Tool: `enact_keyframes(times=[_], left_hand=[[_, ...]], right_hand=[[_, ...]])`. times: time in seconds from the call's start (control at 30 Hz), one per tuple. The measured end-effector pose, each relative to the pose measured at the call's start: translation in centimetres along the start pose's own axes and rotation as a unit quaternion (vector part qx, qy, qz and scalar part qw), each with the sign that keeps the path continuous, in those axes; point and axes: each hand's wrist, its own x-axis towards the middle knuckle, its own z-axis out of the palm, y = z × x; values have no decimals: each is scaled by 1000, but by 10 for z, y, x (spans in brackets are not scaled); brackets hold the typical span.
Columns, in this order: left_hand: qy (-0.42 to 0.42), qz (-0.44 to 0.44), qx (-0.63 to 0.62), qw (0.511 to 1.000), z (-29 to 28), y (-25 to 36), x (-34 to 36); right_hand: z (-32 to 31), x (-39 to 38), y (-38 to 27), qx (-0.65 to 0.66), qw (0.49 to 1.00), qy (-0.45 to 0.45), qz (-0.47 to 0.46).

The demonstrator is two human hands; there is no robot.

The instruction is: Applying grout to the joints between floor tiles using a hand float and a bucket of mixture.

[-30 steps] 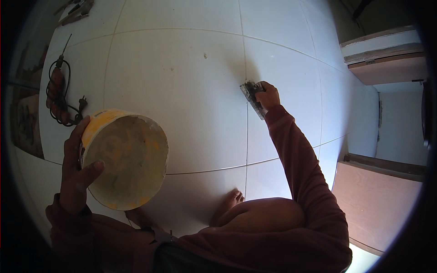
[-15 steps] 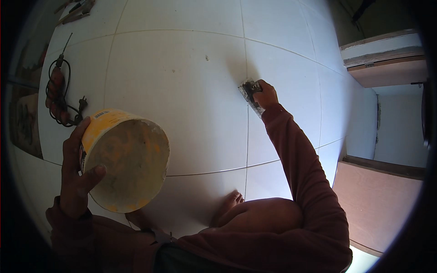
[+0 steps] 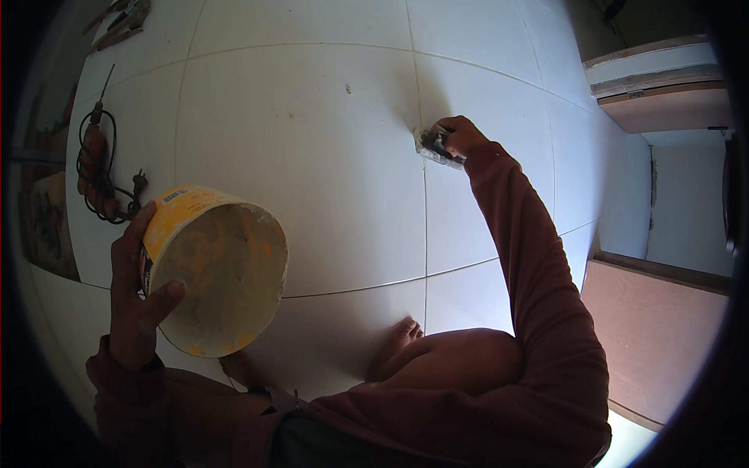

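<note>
My left hand (image 3: 139, 292) grips a round yellow-and-white tub (image 3: 222, 273) at its left side, fingers along the outer wall and thumb over the edge of its pale round face. That face is turned toward me and has yellow smears; I cannot tell whether it is the base or the inside. Stretched out ahead, my right hand (image 3: 466, 139) is closed on a flat scraper (image 3: 439, 147) crusted with whitish and dark residue. The scraper lies at a grout joint (image 3: 425, 210) between large white floor tiles (image 3: 304, 171); its handle is mostly hidden under my fingers.
A red corded power tool (image 3: 95, 156) with a long bit lies at the left, its black cable looped around it. Several hand tools (image 3: 121, 27) lie at the far left. Wooden panels (image 3: 655, 335) stand along the right. My bare foot (image 3: 402, 339) rests near the joint.
My right hand has shifted slightly away and to the right, and the scraper has turned to lie more crosswise to the joint. My left hand still holds the tub in nearly the same place.
</note>
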Motion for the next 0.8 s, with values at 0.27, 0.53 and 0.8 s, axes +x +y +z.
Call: enact_keyframes(times=[0.27,0.53,0.8], left_hand=[[8,71,50,996,-4,0,6],[4,33,59,998,-2,5,-3],[4,62,76,995,5,5,-5]], right_hand=[[26,-78,39,85,990,-88,72],[60,-96,18,50,997,3,55],[68,-86,12,-114,993,37,11]])
